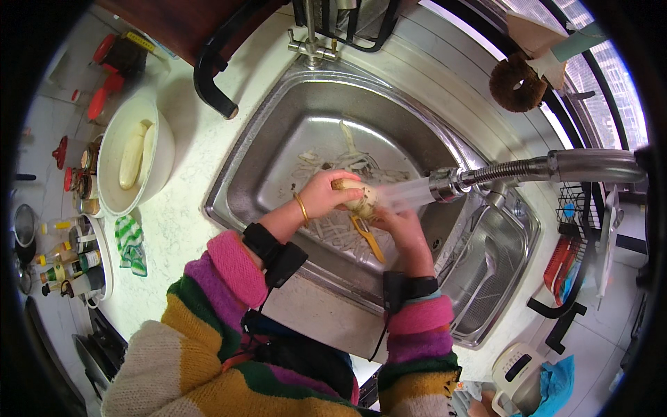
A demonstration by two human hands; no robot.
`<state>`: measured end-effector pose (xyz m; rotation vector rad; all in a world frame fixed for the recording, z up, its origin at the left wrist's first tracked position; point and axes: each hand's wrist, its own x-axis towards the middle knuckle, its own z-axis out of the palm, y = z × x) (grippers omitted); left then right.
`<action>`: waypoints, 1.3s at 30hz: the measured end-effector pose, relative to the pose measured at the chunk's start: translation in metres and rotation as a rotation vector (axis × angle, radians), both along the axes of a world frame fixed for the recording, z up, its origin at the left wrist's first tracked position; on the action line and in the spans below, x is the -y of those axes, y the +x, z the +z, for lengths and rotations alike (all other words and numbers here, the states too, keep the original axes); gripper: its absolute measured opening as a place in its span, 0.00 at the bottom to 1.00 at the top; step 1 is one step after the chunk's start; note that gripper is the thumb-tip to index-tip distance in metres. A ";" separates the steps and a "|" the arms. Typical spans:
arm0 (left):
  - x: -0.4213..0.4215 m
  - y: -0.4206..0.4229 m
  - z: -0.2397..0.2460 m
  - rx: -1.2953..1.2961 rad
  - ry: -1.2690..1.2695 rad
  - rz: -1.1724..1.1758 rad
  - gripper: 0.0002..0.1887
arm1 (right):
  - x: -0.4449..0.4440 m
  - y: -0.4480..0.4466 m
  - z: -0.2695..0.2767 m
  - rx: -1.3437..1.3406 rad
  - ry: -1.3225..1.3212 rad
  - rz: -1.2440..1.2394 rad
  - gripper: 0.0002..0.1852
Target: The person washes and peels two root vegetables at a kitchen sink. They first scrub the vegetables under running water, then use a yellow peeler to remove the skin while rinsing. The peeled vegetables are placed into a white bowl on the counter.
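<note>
My left hand [327, 194] grips one end of a pale, brown-spotted root vegetable [368, 202] that looks like lotus root. On its other side, my right hand [398, 224] holds it from below, its fingers partly hidden by water. A stream from the faucet's spray head [447, 185] hits the root and my right hand. Beneath them, a yellow-handled peeler [369, 241] lies in the stainless steel sink [266, 140]. Pale strips of peel [333, 232] are scattered over the sink floor.
Left of the sink, a white bowl [165, 156] contains peeled roots [133, 159]. A green-striped cloth [130, 245] lies near it, beside several jars and bottles. To the right, a drain basket [513, 271] holds a long spoon [482, 284]. A black handle [211, 86] juts over the counter.
</note>
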<state>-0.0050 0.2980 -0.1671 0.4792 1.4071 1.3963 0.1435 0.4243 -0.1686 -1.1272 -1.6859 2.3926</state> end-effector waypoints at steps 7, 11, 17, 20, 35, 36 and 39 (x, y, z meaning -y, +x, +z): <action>-0.008 0.011 -0.004 -0.295 0.001 -0.030 0.17 | -0.001 0.001 -0.004 -0.047 0.192 0.039 0.19; -0.006 0.013 -0.011 0.129 -0.033 0.087 0.17 | -0.001 -0.001 -0.005 -0.055 0.047 -0.081 0.16; -0.012 0.026 -0.021 -0.323 -0.010 0.066 0.20 | 0.001 -0.009 -0.010 -0.147 0.575 -0.058 0.13; -0.007 0.025 -0.024 -0.703 -0.021 0.013 0.23 | 0.000 -0.010 -0.014 -0.159 0.525 -0.188 0.10; 0.029 0.037 0.028 -0.928 0.126 -0.150 0.32 | 0.018 -0.005 0.014 -0.181 -0.163 -0.251 0.30; 0.029 0.037 0.025 -0.909 0.091 -0.146 0.33 | 0.020 -0.005 0.013 -0.180 -0.161 -0.254 0.33; 0.024 0.033 0.016 -0.245 -0.072 -0.156 0.33 | 0.025 -0.005 0.010 -0.245 -0.025 -0.133 0.40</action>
